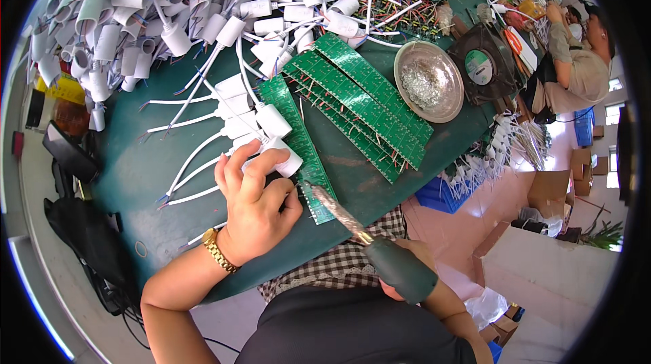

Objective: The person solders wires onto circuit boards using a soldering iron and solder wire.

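Note:
My left hand [258,208], with a gold watch at the wrist, is closed with bent fingers on a white lamp holder [290,163]. That holder lies against a narrow green circuit board strip [306,154]. More white holders [237,105] line up beyond it along the strip, their white cables running left to stripped ends. In my right hand [418,250] is a soldering iron [400,269] with a dark handle. Its metal tip reaches the strip's near right edge, close to my left fingers; whether it touches is unclear. The handle hides most of my right fingers.
A big pile of white lamp holders [129,25] fills the far left. Stacked green boards [359,103] lie right of the strip, beside a metal bowl [428,83] with silvery bits and a black fan [483,66]. A blue crate [444,194] stands past the table edge. Another person [576,72] sits far right.

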### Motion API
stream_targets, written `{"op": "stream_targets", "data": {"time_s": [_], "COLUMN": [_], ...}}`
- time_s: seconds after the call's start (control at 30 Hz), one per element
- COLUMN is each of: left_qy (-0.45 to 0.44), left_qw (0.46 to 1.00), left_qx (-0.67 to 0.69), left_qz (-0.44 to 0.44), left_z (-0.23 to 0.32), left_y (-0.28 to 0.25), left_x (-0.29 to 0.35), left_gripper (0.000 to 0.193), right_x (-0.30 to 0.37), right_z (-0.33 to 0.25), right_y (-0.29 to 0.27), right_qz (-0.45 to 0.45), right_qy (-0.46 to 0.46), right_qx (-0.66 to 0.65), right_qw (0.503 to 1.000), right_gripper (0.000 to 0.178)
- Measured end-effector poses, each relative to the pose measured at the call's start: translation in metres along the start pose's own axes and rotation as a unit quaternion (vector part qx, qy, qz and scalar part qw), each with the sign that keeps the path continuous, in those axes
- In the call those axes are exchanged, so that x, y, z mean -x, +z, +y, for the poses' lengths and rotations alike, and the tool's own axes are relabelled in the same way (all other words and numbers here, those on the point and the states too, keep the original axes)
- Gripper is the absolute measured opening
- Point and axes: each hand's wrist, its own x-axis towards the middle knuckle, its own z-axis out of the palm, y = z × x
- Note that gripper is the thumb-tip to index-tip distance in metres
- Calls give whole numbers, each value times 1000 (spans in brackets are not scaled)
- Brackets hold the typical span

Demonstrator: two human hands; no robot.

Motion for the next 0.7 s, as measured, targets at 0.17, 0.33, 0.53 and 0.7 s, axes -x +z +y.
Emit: {"op": "stream_targets", "data": {"time_s": [0.17,0.33,0.53,0.7], "left_qy": [1,2,7,13], "left_qw": [1000,1000,999,998], "left_qx": [9,8,32,60], "left_qz": [4,8,12,15], "left_z": [0,-3,-1,-3], "left_y": [-1,1,-2,-2], "left_x": [-1,2,-1,-2], "left_gripper": [18,17,17,18], "right_x": [22,-3,17,14], "right_z": [0,-29,-6,-16], "right_y": [3,-10,1,1], "right_qz": [-3,61,-69,-4], "right_qy": [198,81,113,59], "right_qx": [-156,-392,-344,-166], "right_qw": [968,915,930,984], "right_gripper": [31,35,51,40]}}
